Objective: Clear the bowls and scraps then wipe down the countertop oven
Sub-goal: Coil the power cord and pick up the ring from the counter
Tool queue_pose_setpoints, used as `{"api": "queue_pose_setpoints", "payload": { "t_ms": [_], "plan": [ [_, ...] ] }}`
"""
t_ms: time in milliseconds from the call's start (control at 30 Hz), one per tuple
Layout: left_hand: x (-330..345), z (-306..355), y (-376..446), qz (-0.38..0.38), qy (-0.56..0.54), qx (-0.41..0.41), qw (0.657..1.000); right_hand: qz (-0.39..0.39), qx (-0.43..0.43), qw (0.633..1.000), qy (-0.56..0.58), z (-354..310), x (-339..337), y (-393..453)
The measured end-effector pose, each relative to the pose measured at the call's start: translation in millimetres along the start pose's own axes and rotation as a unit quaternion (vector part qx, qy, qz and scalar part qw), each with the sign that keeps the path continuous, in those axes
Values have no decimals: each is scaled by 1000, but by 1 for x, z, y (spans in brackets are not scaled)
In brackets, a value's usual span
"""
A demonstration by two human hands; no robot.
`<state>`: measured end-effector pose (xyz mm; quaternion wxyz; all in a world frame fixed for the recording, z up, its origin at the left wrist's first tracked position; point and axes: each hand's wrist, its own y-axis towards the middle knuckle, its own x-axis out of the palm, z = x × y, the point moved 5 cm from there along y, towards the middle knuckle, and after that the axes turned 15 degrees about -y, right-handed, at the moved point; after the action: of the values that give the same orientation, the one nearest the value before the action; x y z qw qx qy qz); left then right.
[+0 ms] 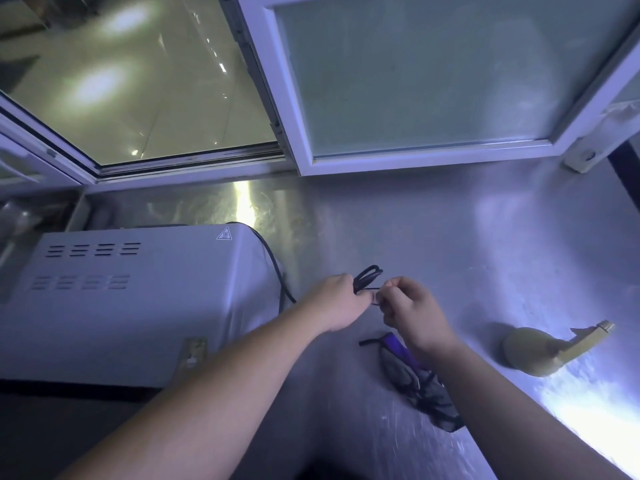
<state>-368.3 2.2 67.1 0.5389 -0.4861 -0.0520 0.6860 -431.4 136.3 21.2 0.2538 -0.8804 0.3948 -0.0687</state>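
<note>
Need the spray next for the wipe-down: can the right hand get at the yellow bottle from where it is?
Probably yes, once freed. The bottle lies on its side on bare counter to the right of the right hand, nothing between them. But that hand is pinching the black cord together with the left hand.

A single head-worn wide-angle camera looks forward and steeply down from above the metal surface [433, 237], with both forearms entering from the bottom edge. The view faces a window [415, 81] at the far edge of the surface; straight lines bow toward the frame borders. The countertop oven [121, 299] sits close at left, viewed from above.
</note>
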Motion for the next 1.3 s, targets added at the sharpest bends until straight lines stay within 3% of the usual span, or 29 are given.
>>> {"api": "queue_pose_setpoints", "payload": {
  "t_ms": [133,200,267,467,633,933,1200,1300],
  "plan": [
    [-3,-1,-8,0,10,6,1000,-94,20,995,-17,4,5,-12],
    [-6,-3,-11,-2,17,9,1000,-100,17,991,-86,5,-3,-16],
    [-7,-5,-13,0,25,11,1000,-76,-1,990,-119,1,-13,-18],
    [3,1,-22,-10,29,31,999,57,-6,998,-27,-3,-37,-5],
    [2,9,-26,-12,-11,52,999,97,-2,995,-35,-3,-35,6],
    [-8,12,-34,10,-107,84,991,21,35,999,-2,-1,-11,6],
    [-12,13,-36,35,-148,83,985,-83,126,983,102,16,16,-1],
    [-12,12,-34,32,-131,75,988,-74,146,981,106,15,15,-2]
  ]
}}
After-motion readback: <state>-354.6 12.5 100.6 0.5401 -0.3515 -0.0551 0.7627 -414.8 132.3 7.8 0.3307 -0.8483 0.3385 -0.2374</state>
